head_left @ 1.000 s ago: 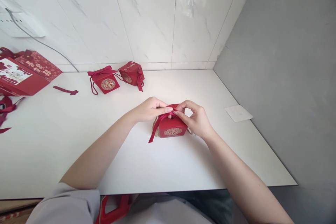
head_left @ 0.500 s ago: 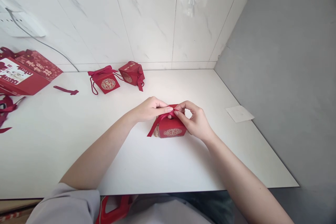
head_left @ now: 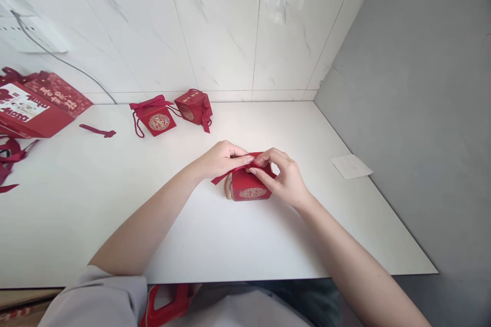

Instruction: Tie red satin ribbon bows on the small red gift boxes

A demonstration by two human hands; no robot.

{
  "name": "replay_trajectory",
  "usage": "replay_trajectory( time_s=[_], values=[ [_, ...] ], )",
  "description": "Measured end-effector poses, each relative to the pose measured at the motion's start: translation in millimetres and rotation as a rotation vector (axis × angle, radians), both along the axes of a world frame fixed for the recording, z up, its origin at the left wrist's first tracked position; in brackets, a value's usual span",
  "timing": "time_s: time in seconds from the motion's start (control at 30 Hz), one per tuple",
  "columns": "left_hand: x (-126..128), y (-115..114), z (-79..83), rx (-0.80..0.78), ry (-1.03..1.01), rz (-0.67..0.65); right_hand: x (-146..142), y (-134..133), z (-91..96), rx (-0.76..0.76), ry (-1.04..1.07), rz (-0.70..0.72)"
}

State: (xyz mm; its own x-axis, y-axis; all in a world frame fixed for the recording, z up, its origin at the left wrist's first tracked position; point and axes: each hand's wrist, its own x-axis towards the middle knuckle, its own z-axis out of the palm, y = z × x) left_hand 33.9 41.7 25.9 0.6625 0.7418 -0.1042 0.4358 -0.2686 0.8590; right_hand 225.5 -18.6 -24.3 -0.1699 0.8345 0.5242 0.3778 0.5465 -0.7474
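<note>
Nearest, one red frame (head_left: 168,312) shows beneath the front edge of the counter (head_left: 215,240). Mid-counter sits one red box (head_left: 247,181) with a round gold emblem, a beige cord (head_left: 227,187) at its left side. Above it, the left hand (head_left: 222,159) pinches a red ribbon (head_left: 220,179) and the right hand (head_left: 284,172) grips the same ribbon close by; together the hands hide part of the box's top. One white paper (head_left: 351,166) lies well to the right. Leftward are loose ribbons (head_left: 11,157), then one dark red strip (head_left: 97,131). Farther back stand two ribboned boxes (head_left: 159,122), nearly touching, and one large package (head_left: 57,118), near one grey cable (head_left: 65,64).
</note>
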Motion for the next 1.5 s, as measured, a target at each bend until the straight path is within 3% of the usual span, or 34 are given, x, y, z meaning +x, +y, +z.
replay_trajectory(
  time_s=[0.53,0.87,1.27,1.5],
  values=[
    [-2.4,2.8,-1.8,-0.012,0.021,0.0,8.5,1.6,7.3,-0.311,0.087,0.016],
    [-5.7,6.6,-4.1,0.085,0.073,-0.058,1.8,7.6,-2.0,-0.281,0.173,-0.007],
    [-6.0,8.5,-5.2,-0.002,-0.022,-0.054,2.4,3.3,6.4,-0.346,0.205,0.07],
    [-5.7,6.5,-2.5,0.054,0.005,-0.085,0.5,1.7,8.3,-0.335,0.164,-0.012]
  ],
)
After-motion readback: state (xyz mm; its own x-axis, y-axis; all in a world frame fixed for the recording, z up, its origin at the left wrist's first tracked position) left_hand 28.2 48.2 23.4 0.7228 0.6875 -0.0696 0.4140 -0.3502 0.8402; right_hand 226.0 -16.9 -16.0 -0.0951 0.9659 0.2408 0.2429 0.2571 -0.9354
